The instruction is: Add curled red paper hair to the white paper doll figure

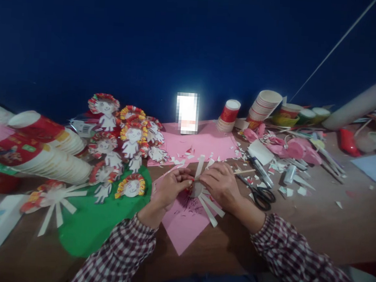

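Note:
My left hand (175,186) and my right hand (219,184) meet over a pink sheet of paper (181,235). Between them is a cut paper cup (198,189), its round base in the middle and white strips fanning out around it. Fingers of my left hand pinch the cup's left side, where a strip looks red and curled. My right hand's fingers are closed on strips at the upper right; their tips are partly hidden. Black scissors (261,197) lie just right of my right hand. Dark marks show on the pink paper below the cup.
Paper dolls with curled red and yellow hair (133,135) stand at the left, near a green sheet (85,224). Stacked paper cups (60,162) lie far left; another stack (264,107) stands back right. White scraps (302,191) and a marker (263,172) litter the right side.

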A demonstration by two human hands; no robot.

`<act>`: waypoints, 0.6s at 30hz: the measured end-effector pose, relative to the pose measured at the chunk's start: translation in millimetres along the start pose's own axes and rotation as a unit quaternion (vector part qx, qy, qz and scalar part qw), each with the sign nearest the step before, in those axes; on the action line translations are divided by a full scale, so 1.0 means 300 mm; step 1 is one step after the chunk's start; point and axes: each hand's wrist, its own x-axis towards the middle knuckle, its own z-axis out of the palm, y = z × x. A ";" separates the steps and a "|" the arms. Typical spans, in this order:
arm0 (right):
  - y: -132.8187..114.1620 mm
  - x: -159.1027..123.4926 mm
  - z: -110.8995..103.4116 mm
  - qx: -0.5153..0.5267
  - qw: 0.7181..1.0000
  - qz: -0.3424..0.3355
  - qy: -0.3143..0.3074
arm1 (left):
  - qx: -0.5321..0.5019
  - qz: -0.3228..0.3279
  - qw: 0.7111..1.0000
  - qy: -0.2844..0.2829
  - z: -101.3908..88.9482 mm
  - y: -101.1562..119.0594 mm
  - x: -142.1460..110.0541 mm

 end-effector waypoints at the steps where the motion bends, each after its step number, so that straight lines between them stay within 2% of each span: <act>1: 0.000 0.001 -0.001 0.001 1.000 -0.001 0.001 | 0.000 -0.001 1.000 0.000 0.000 0.001 0.001; 18: -0.006 0.006 -0.019 -0.004 1.000 0.001 -0.005 | 0.008 0.001 1.000 0.000 -0.002 0.000 0.000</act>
